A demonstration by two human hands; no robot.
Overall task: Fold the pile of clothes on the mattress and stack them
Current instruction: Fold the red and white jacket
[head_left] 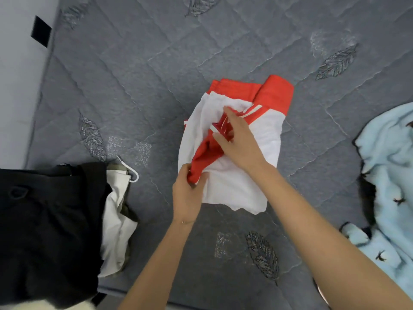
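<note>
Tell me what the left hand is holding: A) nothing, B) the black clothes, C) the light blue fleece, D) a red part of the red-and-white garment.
D: the left hand pinches a red fold at the near edge of the red-and-white garment, away from the black clothes.

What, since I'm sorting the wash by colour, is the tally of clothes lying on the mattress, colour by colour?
red and white garment: 1
black garment: 1
white garment: 1
light blue fleece: 1
Total: 4
An olive scrap under the white garment may be another piece; I cannot tell.
</note>
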